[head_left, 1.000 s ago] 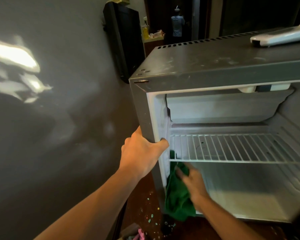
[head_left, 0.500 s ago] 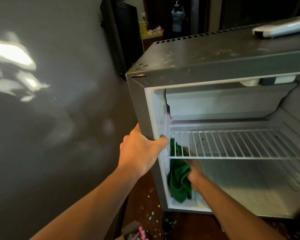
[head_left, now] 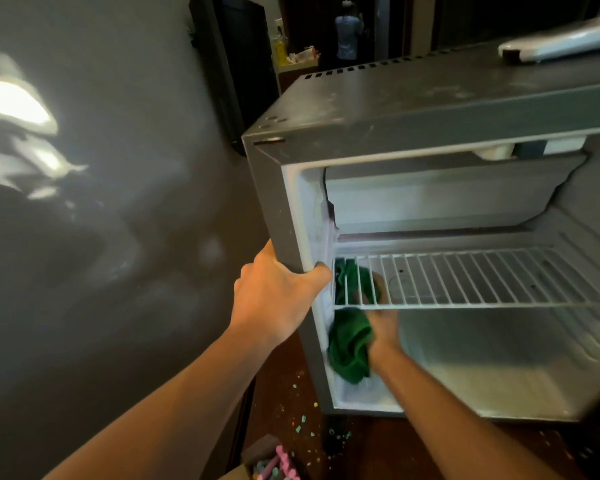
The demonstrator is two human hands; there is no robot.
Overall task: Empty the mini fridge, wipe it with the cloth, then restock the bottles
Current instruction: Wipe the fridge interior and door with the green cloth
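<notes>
Left hand [head_left: 278,299] clamps the front left edge of the mini fridge [head_left: 430,133], thumb hooked inside. Right hand [head_left: 383,323] clutches the green cloth [head_left: 349,344] against the inner left wall, fingers partly under the white wire shelf [head_left: 482,278].

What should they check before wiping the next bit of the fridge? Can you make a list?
1. Fridge empty of bottles: ok, none in view.
2. Green cloth in the right hand: ok.
3. Left hand steadying the front left edge: ok.
4. Wire shelf seated level: ok.
5. Left inner wall clean: cannot tell, cloth covers it.
6. Bottles ready for restocking: cannot tell, none in view.
</notes>
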